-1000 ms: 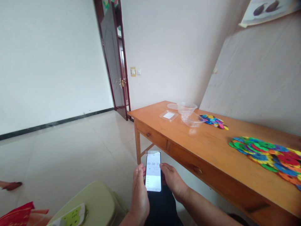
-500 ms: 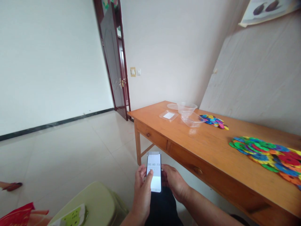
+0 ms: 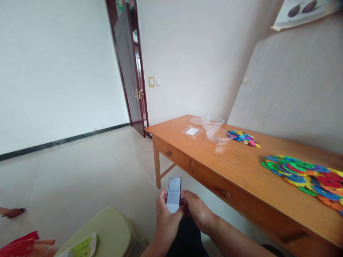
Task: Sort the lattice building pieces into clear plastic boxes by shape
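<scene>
A phone (image 3: 173, 195) is held upright by both hands. The left hand (image 3: 166, 218) is wrapped around its lower edge, fingers closed; the right hand (image 3: 197, 210) is curled against its side.

The lower part of the phone (image 3: 173, 195) is covered by the left hand (image 3: 166, 217) and right hand (image 3: 196, 210), and its screen digits are too blurred to be read. Both forearms are cut off by the bottom edge. The colourful discs (image 3: 305, 176) are clipped at the right edge. The red object (image 3: 18, 245) is cropped at the lower left corner.
</scene>
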Demonstrator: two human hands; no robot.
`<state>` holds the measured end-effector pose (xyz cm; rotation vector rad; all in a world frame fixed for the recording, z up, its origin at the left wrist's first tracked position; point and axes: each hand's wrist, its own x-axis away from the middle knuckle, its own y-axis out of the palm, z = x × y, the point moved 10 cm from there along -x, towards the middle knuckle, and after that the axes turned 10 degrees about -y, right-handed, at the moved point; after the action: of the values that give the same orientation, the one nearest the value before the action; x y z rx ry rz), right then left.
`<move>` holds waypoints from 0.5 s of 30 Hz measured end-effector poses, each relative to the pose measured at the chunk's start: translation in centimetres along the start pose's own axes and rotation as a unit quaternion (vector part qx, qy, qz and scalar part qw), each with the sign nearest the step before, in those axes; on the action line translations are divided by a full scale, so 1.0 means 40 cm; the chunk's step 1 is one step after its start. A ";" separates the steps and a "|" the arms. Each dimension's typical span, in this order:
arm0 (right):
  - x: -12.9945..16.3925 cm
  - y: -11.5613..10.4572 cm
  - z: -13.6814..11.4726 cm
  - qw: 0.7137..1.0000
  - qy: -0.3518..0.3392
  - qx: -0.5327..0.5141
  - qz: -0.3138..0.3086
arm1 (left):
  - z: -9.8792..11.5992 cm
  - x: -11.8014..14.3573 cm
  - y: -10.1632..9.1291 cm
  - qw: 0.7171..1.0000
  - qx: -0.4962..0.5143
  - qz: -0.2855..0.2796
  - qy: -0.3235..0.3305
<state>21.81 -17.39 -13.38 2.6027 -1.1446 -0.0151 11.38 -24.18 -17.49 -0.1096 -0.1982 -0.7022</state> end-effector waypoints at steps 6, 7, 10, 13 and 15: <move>0.003 -0.064 -0.005 0.988 0.021 0.144 0.050 | -0.007 -0.032 -0.053 0.992 -0.087 0.063 0.073; 0.004 -0.074 -0.028 0.983 -0.001 0.176 0.056 | -0.006 -0.040 -0.070 0.986 -0.117 0.085 0.087; 0.017 -0.092 -0.141 0.956 -0.109 0.265 0.059 | -0.004 -0.069 -0.130 0.964 -0.191 0.145 0.114; 0.050 -0.111 -0.271 0.920 -0.208 0.323 0.074 | -0.011 -0.099 -0.188 0.943 -0.245 0.183 0.128; 0.080 -0.133 -0.360 0.874 -0.272 0.387 0.108 | -0.020 -0.116 -0.222 0.927 -0.285 0.201 0.137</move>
<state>29.66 -12.48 -0.74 3.2442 -1.9707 -0.3245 2.25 -28.13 -18.99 -0.5890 0.2996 -0.3381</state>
